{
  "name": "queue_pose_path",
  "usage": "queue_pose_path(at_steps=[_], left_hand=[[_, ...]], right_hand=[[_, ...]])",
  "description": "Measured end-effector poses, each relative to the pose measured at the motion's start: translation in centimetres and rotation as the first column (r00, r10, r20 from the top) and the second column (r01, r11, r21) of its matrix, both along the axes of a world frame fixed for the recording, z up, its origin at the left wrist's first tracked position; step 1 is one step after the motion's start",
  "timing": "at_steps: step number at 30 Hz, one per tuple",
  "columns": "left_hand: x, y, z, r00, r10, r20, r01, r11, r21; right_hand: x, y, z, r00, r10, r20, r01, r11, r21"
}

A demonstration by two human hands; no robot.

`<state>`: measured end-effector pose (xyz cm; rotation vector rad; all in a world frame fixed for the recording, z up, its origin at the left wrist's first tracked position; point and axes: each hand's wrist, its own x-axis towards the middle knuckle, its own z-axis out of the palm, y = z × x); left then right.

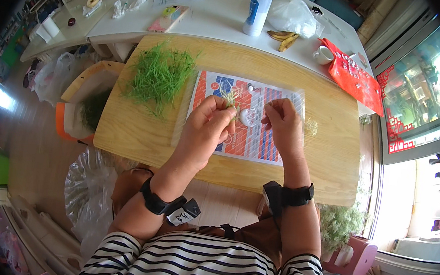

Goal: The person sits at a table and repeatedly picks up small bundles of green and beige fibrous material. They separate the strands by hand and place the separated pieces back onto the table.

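My left hand [209,124] pinches a small bundle of thin plant stalks [230,94], whose pale, root-like ends fan out above the thumb. My right hand [284,122] is a short way to the right, thumb and fingers curled together; whether anything small is between them cannot be made out. Beneath both hands lies a printed sheet [231,149] in orange, blue and white, seemingly under clear plastic. Between the hands sits a white rounded object [248,117]. A heap of thin green plant stems [162,76] lies left of the sheet, and a little tuft of pale trimmings [311,126] lies right of it.
The wooden table [135,132] abuts a white table [218,11] holding a bottle [258,11], banana peel [286,39], mug [323,55] and plastic bag [295,15]. A red cloth [352,79] drapes over its right edge. An open bag [71,120] with greens stands at left.
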<state>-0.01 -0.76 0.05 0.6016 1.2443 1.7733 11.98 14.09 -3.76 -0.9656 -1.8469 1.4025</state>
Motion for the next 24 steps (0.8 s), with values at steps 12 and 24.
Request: queue_pose_path(at_steps=[12, 24], left_hand=[[-0.5, -0.2, 1.0, 0.993, 0.056, 0.101, -0.047, 0.995, -0.090], [-0.3, -0.1, 1.0, 0.994, 0.072, 0.085, -0.058, 0.986, -0.157]], right_hand=[[-2.7, -0.3, -3.6, 0.982, -0.106, 0.159, -0.051, 0.658, 0.751], [-1.2, -1.6, 0.1, 0.948, 0.095, -0.304, -0.182, 0.946, -0.269]])
